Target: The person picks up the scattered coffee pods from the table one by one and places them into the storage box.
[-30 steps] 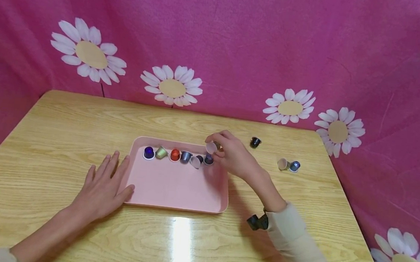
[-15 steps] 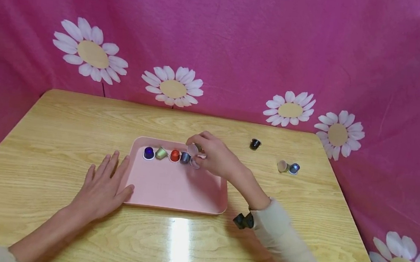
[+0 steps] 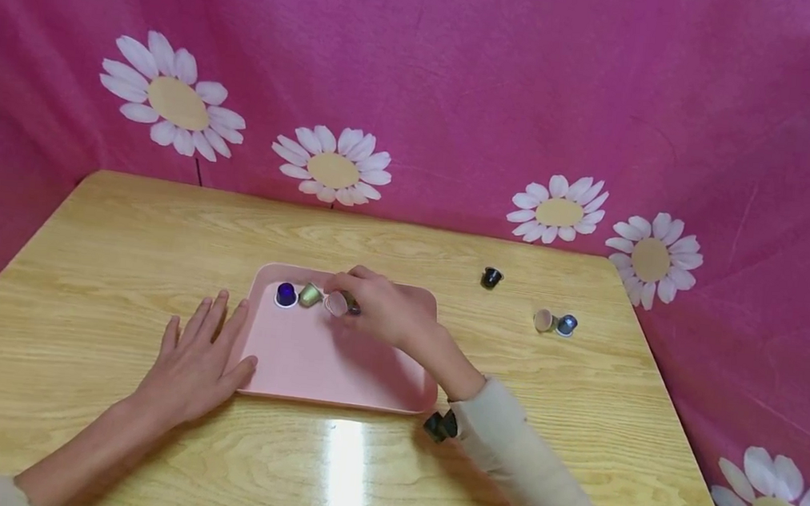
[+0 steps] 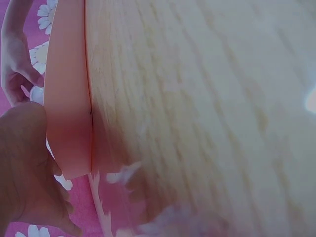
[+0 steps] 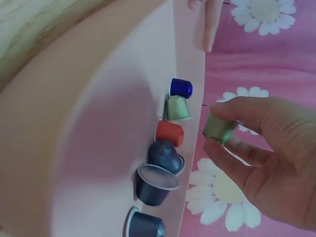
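My right hand (image 3: 388,312) pinches a green coffee capsule (image 5: 218,129) between thumb and fingers, above the row of capsules in the pink tray (image 3: 337,372). In the head view its pale lid (image 3: 336,304) faces me. Along the tray's far side stand a dark blue capsule (image 3: 286,294) and a light green capsule (image 3: 310,294). The right wrist view also shows a red capsule (image 5: 170,134) and several dark ones, which my hand hides in the head view. My left hand (image 3: 196,359) lies with fingers spread at the tray's left edge, thumb at the rim.
Beyond the tray's right side, a black capsule (image 3: 492,277) lies on the wooden table (image 3: 162,224). Farther right, a pale-lidded capsule (image 3: 544,321) sits beside a blue capsule (image 3: 566,325). A pink curtain (image 3: 448,88) with daisies hangs behind the table.
My right hand has moved left over the row with the green capsule, from the tray's right end to near the light green one. The left hand has stayed in place.
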### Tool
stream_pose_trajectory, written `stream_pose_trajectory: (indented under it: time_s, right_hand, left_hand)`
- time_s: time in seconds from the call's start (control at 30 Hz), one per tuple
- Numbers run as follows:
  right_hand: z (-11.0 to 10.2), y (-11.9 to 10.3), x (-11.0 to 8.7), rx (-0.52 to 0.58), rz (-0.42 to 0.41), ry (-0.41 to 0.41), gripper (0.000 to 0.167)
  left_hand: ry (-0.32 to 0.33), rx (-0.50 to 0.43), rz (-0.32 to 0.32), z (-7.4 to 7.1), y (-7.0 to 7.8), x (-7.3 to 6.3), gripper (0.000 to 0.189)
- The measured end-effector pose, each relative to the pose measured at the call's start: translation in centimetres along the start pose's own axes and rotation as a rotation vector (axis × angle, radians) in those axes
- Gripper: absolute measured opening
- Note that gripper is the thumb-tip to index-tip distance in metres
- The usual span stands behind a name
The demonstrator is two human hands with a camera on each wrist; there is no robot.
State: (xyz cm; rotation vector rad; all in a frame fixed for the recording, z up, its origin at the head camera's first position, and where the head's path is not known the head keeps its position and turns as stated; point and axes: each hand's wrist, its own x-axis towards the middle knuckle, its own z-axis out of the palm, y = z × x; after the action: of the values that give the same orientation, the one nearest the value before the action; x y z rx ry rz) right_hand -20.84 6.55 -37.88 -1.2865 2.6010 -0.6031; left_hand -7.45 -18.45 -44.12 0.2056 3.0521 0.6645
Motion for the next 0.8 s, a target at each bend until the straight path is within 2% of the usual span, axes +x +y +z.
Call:
stream_pose_trajectory:
  time_s: [0.2, 0.5, 0.63, 0.8]
  right_hand:
    - [0.7, -0.2, 0.8, -0.029, -0.024, -0.021, 0.032]
    - [1.7, 0.0, 1.6, 0.001, -0.074, -0.046, 0.027]
    - [2.1, 0.1, 1.9, 0.004, -0.107, -0.047, 0.026]
    - [2.4, 0.0, 2.1, -0.013, -0.11, -0.055, 0.029]
  left_hand:
    - [0.008, -0.006, 0.005, 0.0, -0.1, 0.0, 0.078]
    - [0.009, -0.009, 0.006, 0.0, -0.1, -0.1, 0.077]
    - [0.01, -0.012, 0.007, 0.0, -0.2, 0.0, 0.077]
    - [0.009, -0.013, 0.008, 0.1, -0.2, 0.0, 0.078]
